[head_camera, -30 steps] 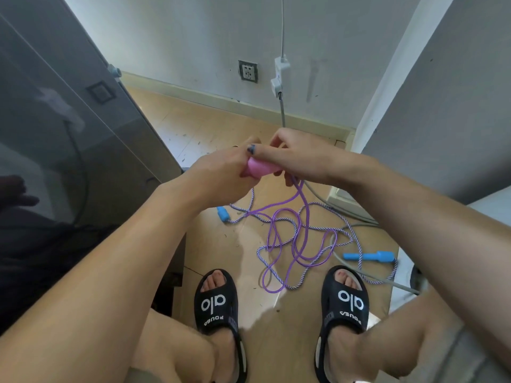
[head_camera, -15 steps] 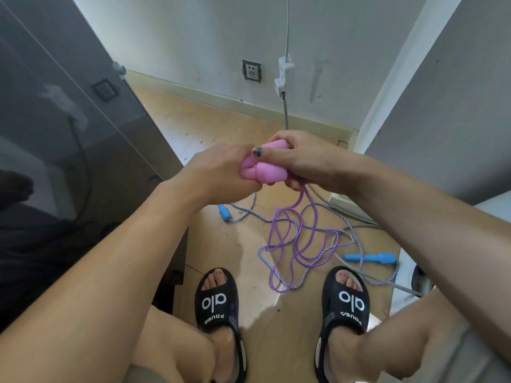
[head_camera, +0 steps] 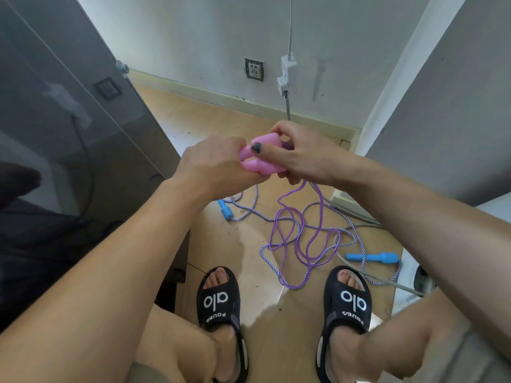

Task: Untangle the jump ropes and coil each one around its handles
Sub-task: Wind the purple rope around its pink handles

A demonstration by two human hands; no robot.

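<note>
Both hands' grip [head_camera: 218, 158] [head_camera: 301, 156] apparently around pink handles [head_camera: 262, 161]

A pale grey-white painted wall [head_camera: 193, 37] fills the top of the frame, carrying a square wall socket [head_camera: 254, 69]. A light wooden plank floor [head_camera: 210, 117] meets it below, with a dark glossy cabinet panel [head_camera: 69, 106] at left.

Readable txt was only on the slides. Left slide [head_camera: 219, 299]: "alo" in white across the strap, seen upside down, w/ smaller "FOUEA" below it nearer the ankle. Right slide [head_camera: 349, 299]: same "alo" + "FOUEA", also inverted. Last letters of the small word were fuzzy, so spelling approx. Wall socket [head_camera: 254, 69] had no legible marking.
</note>
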